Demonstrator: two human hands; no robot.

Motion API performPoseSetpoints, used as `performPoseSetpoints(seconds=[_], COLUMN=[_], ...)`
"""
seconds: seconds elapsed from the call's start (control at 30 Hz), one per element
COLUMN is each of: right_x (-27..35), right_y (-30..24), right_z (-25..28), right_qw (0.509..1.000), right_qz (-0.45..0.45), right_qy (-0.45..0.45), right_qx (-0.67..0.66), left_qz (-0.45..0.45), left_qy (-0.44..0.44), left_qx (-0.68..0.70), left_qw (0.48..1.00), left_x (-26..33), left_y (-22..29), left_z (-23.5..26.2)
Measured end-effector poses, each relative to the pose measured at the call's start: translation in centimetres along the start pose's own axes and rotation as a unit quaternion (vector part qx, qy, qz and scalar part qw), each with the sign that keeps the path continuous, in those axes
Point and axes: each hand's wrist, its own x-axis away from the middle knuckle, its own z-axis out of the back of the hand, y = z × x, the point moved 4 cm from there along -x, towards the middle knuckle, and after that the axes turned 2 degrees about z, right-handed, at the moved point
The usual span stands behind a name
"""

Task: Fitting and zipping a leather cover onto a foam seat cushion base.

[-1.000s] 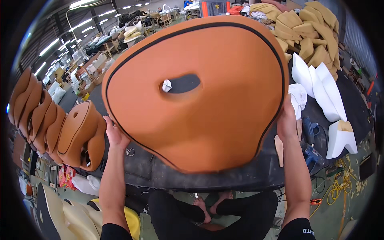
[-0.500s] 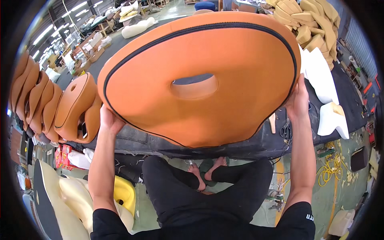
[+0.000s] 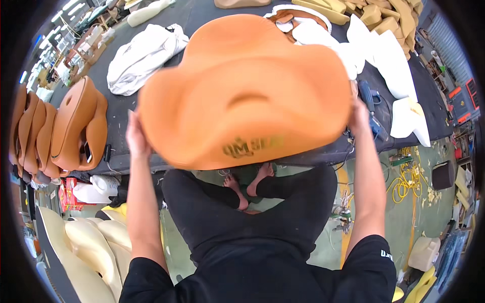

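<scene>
Between my hands is an orange-tan seat cushion (image 3: 247,96), held up over the near edge of the black-covered table (image 3: 202,50). Its contoured top faces me, with a rounded lobe at the far side, a shallow slot in the middle and dark printing along the near edge. My left hand (image 3: 137,135) grips its left side and my right hand (image 3: 358,115) its right side; the fingers of both are partly hidden behind it. The cushion is slightly blurred by motion.
Several brown cushions (image 3: 78,121) stand stacked at the left. White cloth (image 3: 144,60) lies beyond my left hand. Blue power tools (image 3: 370,96) and white shaped pieces (image 3: 406,118) are at the right. Cream foam pieces (image 3: 86,242) sit lower left; a yellow hose (image 3: 404,187) coils on the floor.
The cushion has turned over, from its flat zippered side to its contoured top. Both hands still grip its sides. White cloth and blue tools that were behind it now show.
</scene>
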Motion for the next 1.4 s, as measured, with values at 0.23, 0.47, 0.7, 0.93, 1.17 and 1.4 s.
performPoseSetpoints(seconds=[0.23, 0.47, 0.7, 0.93, 1.17, 1.4], right_x=[12.1, 11.3, 13.8, 17.5, 13.5, 9.4], right_y=[16.1, 10.8, 16.3, 16.6, 16.4, 19.8], right_z=[7.1, -7.0, -20.0, -21.4, -22.8, -32.0], right_qw=[0.946, 0.867, 0.771, 0.749, 0.788, 0.71], right_qz=[-0.086, 0.204, 0.198, 0.166, 0.127, -0.076], right_qy=[0.166, -0.036, -0.295, -0.338, -0.386, -0.514], right_qx=[0.264, 0.454, 0.528, 0.545, 0.462, 0.476], left_qz=[0.068, 0.454, 0.462, 0.45, 0.42, 0.418], left_qy=[0.175, 0.221, 0.222, 0.277, 0.264, 0.257], left_qx=[-0.185, -0.045, 0.028, 0.015, 0.07, 0.078], left_qw=[0.965, 0.862, 0.858, 0.849, 0.866, 0.868], left_x=[7.9, 14.7, 14.4, 14.4, 14.1, 13.7], left_y=[-16.8, -26.1, -29.1, -25.4, -25.6, -25.7], left_z=[5.8, -2.2, -3.8, -2.9, -3.2, -3.9])
